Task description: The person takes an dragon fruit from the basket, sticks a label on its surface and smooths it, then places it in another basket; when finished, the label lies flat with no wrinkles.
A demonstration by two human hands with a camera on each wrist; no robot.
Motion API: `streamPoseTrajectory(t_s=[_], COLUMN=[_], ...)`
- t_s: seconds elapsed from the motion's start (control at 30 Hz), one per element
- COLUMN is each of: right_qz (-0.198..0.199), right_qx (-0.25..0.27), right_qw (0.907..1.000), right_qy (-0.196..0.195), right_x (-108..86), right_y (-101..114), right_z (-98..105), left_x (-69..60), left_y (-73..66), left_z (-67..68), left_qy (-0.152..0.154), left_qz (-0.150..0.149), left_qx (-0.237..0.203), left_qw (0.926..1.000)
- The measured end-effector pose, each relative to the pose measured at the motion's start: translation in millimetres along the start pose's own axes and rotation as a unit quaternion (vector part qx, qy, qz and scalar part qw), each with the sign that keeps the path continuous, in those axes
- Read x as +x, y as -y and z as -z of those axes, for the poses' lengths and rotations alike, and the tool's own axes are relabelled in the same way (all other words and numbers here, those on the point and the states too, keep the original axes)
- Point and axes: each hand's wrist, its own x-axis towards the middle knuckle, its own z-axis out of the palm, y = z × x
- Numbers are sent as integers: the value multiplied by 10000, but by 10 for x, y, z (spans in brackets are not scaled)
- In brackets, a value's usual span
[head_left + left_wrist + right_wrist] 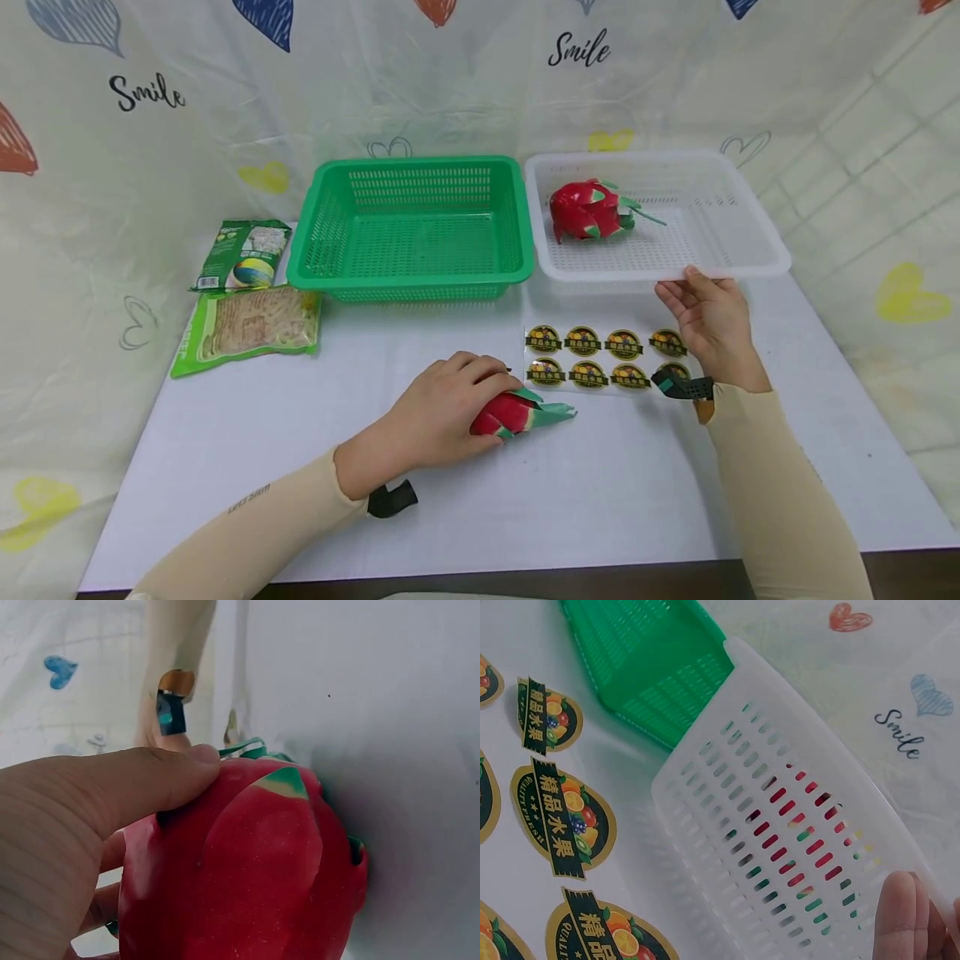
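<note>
On the table my left hand (pixel 442 408) grips a red dragon fruit (pixel 506 415) with green leaf tips pointing right. Up close in the left wrist view, the thumb lies along the side of the same fruit (pixel 255 862). My right hand (pixel 712 321) holds the front rim of a white plastic basket (pixel 750 262) near its right corner, thumb at the rim and fingers against the outer wall. Inside that basket rests another dragon fruit (pixel 588 210), visible as red patches through the slots in the right wrist view.
A green basket (pixel 411 287) stands left of the white one. In front of the white basket lies a sheet of round fruit stickers (pixel 588 375), partly behind the right wrist. Two packets, one green (pixel 243 254) and one with a see-through front (pixel 255 325), lie at the left.
</note>
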Motion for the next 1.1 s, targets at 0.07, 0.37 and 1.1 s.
streamPoseTrajectory(t_s=[0.07,0.37,1.1], right_qz=[28,63,47], right_qx=[-8,-4,-1], right_qw=[10000,10000,10000], right_qy=[-12,-61,-48], right_x=[3,-10,-6], right_y=[-2,-16,-15], right_z=[-4,0,2], left_x=[17,26,-13], left_y=[9,45,166], left_z=[4,19,50], left_qy=[51,282,496], left_qz=[4,124,815], left_qx=[1,-201,-2105], left_qw=[10000,9993,9729])
